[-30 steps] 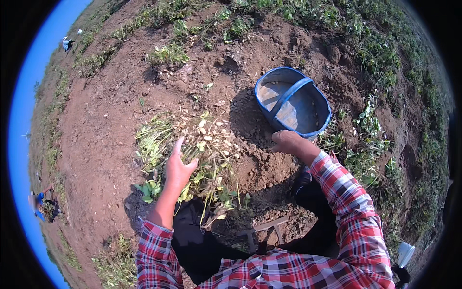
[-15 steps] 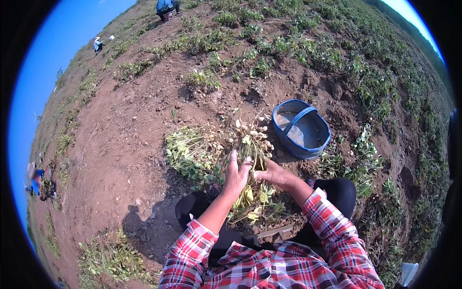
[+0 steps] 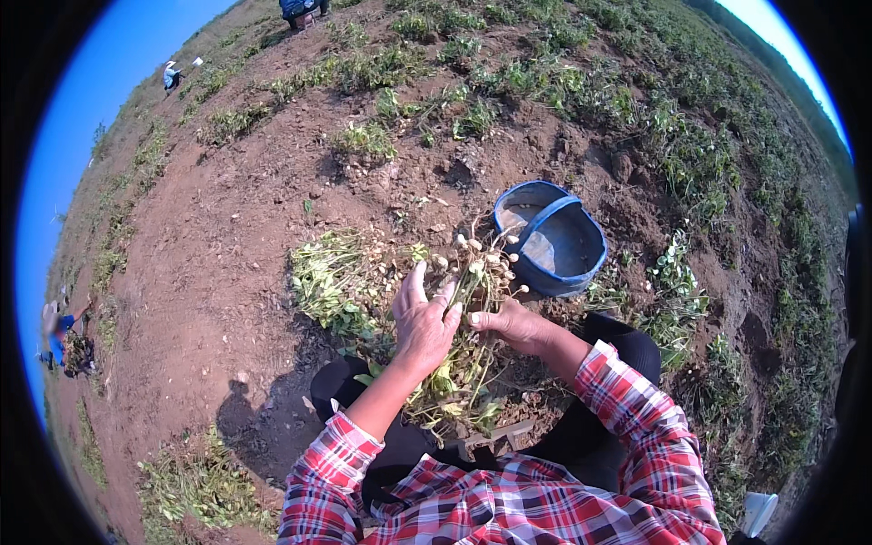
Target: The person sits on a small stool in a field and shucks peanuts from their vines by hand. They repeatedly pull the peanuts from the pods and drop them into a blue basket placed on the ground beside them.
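Observation:
A bunch of uprooted peanut plants [image 3: 468, 282], with pale pods clustered at its upper end, stands between my hands over the soil. My right hand [image 3: 520, 327] is closed round the stems from the right, its thumb on top. Against the left side of the bunch, my left hand [image 3: 424, 329] has its fingers apart, close to the pods; its fingertips are partly hidden. Yellow-green leaves [image 3: 454, 386] hang below my hands, between my knees. Just beyond the pods, at the right, sits a blue bucket [image 3: 565, 289] with a handle across its top and dirt inside.
A heap of pulled plants [image 3: 322, 277] lies left of my hands, another pile [image 3: 204, 481] at the lower left. Leafy rows [image 3: 708, 182] cover the right side. Several people are far off, one person [image 3: 64, 341] at the left edge. A white container [image 3: 758, 513] stands lower right.
My left hand's fingers have spread apart on the bunch, while my right hand keeps its hold. The whole scene has shifted slightly left in the view.

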Demonstrator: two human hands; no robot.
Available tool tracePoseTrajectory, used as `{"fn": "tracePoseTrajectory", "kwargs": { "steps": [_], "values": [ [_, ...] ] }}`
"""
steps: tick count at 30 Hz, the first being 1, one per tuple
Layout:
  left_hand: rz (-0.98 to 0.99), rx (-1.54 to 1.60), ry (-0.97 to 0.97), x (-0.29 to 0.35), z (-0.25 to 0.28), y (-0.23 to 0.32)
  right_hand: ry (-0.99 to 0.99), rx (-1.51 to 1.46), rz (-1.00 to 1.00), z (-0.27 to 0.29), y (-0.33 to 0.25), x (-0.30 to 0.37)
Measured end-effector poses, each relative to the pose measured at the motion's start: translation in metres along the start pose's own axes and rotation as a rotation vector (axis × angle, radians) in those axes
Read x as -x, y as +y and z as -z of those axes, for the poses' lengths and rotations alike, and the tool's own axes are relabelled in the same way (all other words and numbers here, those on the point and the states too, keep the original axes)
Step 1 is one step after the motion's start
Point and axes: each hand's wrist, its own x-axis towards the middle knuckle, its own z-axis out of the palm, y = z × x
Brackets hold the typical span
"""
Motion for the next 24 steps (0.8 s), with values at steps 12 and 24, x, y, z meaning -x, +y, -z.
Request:
{"fn": "tracePoseTrajectory", "kwargs": {
  "steps": [12,24],
  "values": [
    [0.108,0.293,-0.497,-0.028,-0.055,0.014,0.250,-0.307,0.013,0.044,0.013,-0.019],
    [0.251,0.589,-0.372,-0.042,-0.093,-0.040,0.454,0.256,0.253,0.053,0.028,-0.046]
  ]
}}
